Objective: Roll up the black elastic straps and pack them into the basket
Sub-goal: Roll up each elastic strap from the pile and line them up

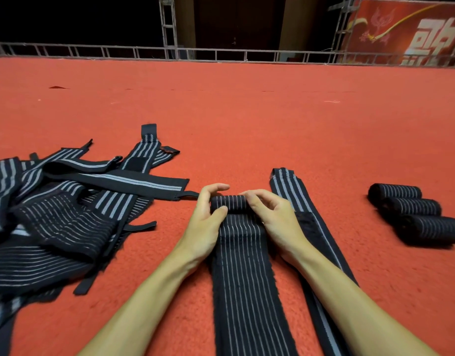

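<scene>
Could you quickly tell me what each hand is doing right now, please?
Left hand: grips the left end of the strap roll.
Right hand: grips its right end.

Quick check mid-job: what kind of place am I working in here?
Probably a stage or event hall: a wide red carpet covers the floor, metal truss framing and a low rail edge it, and a red banner with large characters stands far right.

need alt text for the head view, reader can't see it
The left hand and right hand grip the rolled end of a black, white-striped elastic strap on red carpet. A pile of unrolled straps lies left; three rolls sit right.
</scene>
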`<state>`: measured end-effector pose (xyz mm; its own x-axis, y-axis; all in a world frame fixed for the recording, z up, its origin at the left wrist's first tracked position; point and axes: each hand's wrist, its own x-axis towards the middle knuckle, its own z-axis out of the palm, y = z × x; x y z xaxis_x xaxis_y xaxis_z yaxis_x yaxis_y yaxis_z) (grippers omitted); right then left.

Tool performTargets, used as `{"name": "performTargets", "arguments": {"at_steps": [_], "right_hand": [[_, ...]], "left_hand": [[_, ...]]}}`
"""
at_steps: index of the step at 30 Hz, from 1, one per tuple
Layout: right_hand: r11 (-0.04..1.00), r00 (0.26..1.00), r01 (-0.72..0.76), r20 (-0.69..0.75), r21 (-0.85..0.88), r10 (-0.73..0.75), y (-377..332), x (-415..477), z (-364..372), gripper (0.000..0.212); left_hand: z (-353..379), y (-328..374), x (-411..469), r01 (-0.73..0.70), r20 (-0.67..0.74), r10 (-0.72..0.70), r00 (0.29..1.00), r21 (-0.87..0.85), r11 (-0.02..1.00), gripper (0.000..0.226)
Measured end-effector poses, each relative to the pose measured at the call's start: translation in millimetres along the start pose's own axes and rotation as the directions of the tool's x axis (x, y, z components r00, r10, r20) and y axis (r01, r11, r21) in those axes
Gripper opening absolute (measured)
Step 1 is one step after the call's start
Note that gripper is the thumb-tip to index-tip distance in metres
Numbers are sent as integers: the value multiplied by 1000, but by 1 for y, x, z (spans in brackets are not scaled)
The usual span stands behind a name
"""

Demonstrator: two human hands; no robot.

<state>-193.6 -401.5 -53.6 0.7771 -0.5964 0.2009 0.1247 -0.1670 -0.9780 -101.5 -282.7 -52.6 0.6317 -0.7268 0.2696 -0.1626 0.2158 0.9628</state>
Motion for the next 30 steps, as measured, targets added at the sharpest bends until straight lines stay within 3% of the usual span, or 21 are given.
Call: {"name": "performTargets", "arguments": {"at_steps": [6, 11, 18, 22, 30], "right_hand": [[998, 998, 56, 18, -16, -56, 1, -1, -1, 11], [994, 993, 101, 52, 51, -104, 3, -2, -4, 12], [963, 986, 115, 88, 244, -140, 2, -3, -5, 23], [950, 989, 68, 107, 304, -105, 1, -4, -6, 19], [996, 996, 91, 19, 19, -92, 0, -4, 0, 19]], "left_hand": [[1, -5, 0, 3, -10, -2, 1000, 78, 997, 43], [4, -5, -2, 99, 37, -97, 995, -43, 994, 29], [6, -7, -3, 90, -2, -90, 996, 48, 995, 21], [4, -7, -3, 61, -8, -61, 998, -19, 998, 12], [-4, -8, 0, -9, 3, 9, 1000, -48, 999, 14]]}}
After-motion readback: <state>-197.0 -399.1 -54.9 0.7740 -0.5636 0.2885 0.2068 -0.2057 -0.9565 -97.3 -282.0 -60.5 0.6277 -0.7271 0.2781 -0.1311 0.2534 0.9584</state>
